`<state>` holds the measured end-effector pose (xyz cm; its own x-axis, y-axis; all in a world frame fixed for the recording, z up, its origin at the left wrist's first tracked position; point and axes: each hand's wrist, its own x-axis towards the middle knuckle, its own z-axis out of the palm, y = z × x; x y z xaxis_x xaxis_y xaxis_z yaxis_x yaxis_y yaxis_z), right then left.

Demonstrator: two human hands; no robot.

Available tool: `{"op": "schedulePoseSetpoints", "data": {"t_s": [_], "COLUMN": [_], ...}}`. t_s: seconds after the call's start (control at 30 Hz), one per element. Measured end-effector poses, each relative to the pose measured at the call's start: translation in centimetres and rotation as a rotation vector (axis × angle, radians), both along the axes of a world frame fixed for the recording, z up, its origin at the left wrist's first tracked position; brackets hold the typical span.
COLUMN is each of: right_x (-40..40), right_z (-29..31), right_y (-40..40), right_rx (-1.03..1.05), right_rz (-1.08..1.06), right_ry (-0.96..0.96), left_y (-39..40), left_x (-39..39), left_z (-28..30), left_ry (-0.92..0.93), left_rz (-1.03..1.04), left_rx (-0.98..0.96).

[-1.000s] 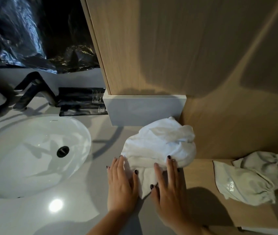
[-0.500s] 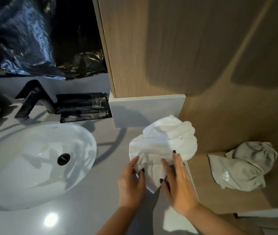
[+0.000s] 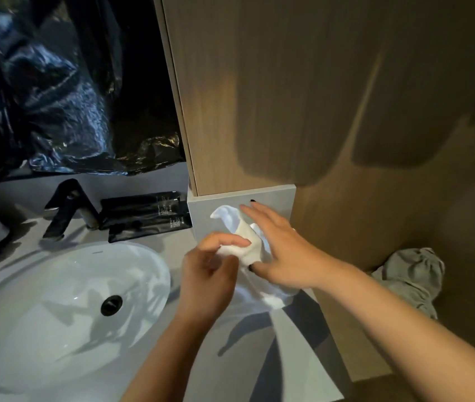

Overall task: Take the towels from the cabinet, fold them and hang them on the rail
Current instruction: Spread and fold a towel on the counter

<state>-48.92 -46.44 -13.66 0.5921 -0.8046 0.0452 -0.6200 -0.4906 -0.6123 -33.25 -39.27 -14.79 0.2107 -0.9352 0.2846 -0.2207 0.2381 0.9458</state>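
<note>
Left hand (image 3: 205,274) pinching white towel (image 3: 247,245), right hand (image 3: 284,250) seemingly holding it

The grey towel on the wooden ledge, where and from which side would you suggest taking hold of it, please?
Probably at the top of the crumpled mound of the grey towel, coming from above and in front. It lies bunched against the wood panel, so the back is blocked, and its raised folds suit a pinch. The right hand is nearer.

There are 2 hands (image 3: 245,256), 1 white towel (image 3: 247,242) at 12 o'clock of them, 1 grey towel (image 3: 413,274) at 3 o'clock, and 1 sink (image 3: 65,300) and 1 black tap (image 3: 65,210) at 9 o'clock.
</note>
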Motion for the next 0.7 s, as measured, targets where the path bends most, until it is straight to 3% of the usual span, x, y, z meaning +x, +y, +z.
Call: {"op": "schedulePoseSetpoints", "data": {"t_s": [0.13,0.3,0.4,0.53,0.63,0.7], "right_x": [1.7,3.4,4.3,5.2,5.4,5.5], "right_z": [3.7,5.3,5.7,7.1,9.0,9.8], "right_y": [-0.1,0.2,0.8,1.8,2.6,3.0], "right_rx": [0.028,-0.074,-0.167,-0.323,-0.36,-0.377], "right_rz": [0.13,0.033,-0.046,-0.17,-0.263,-0.266], "right_ry": [-0.142,-0.273,-0.312,-0.543,-0.701,-0.687], "left_y": [0.6,2.1,2.9,3.8,4.1,4.2], "left_x": [1.0,3.1,5.0,7.7,9.0,9.3], "left_z": [3.2,4.9,4.7,3.4,2.6,2.6], "left_ry": [-0.025,0.058,-0.063,-0.296,-0.255,-0.141], "left_rz": [-0.026,-0.042,-0.001,0.084,0.133,0.15], "left_rx": [-0.05,-0.155,-0.059,-0.002,0.029,0.036]}}
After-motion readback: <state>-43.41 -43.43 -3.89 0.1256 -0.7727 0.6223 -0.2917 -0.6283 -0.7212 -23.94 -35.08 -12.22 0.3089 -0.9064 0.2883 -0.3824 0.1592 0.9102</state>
